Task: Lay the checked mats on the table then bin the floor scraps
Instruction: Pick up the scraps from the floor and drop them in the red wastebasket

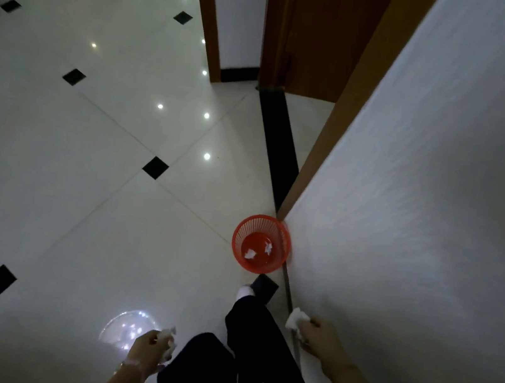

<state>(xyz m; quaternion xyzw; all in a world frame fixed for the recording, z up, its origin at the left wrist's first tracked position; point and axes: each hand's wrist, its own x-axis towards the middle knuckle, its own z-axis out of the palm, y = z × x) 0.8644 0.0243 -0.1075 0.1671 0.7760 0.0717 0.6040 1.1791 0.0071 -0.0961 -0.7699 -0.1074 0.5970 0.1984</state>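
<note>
While the red bin (pixel 261 244) stands on the floor against the wall (pixel 422 218), two white scraps (pixel 258 250) lie inside it. Near the bin, the right hand (pixel 319 336) pinches a white scrap (pixel 296 318). Farther back, the left hand (pixel 149 352) grips another scrap (pixel 169 337).

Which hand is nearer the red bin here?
Right. The right hand, holding a white scrap, is just below the red bin by the wall; the left hand is lower and farther left.

The bin (pixel 261 244) stands on the floor (pixel 78 197) against the wall (pixel 422 218) — two scraps (pixel 249 253) inside it. Behind it, nearer the person, each hand — left (pixel 149 352), right (pixel 322 338) — holds a scrap.
</note>
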